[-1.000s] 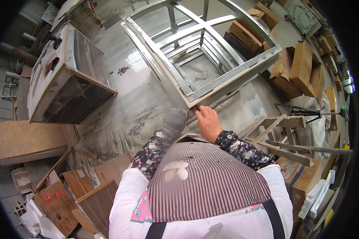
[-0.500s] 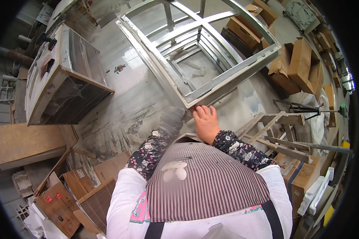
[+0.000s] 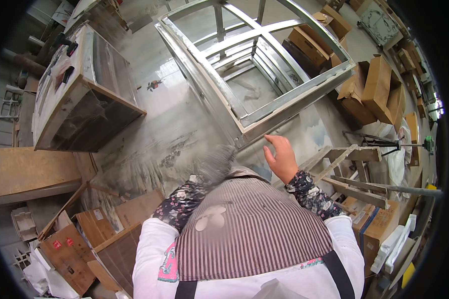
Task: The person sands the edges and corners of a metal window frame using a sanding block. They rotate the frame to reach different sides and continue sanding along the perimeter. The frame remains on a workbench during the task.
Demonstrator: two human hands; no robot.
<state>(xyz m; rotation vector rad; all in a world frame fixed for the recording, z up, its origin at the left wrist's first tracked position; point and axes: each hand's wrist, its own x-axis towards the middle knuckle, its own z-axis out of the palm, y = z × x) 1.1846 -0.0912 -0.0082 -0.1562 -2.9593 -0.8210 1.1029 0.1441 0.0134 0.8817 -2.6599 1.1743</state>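
Note:
A metal frame [image 3: 298,95] of silvery bars stands ahead of me, its near corner pointing at my body. My right hand [image 3: 282,159] is bare and lifted just off the near edge of that frame, right of the corner. Its thumb and forefinger are apart, and nothing shows between them. My left hand [image 3: 218,162], in a dark grey glove, is close to the near corner, above the dusty floor [image 3: 164,142]. Motion smears its fingers, so I cannot make out whether it holds anything. Dark flowered sleeves cover both forearms.
To the left stands a boxy cabinet [image 3: 87,119] wrapped in film, with a power drill [image 3: 71,49] on it. Wooden trestles [image 3: 354,154] are at right. Cardboard boxes [image 3: 379,87] lie beyond the frame; more boxes [image 3: 70,254] are at lower left.
My right hand has come off the frame's near corner and moved right, its fingers now apart. My left hand has moved slightly down toward me, still blurred. The view has shifted a little.

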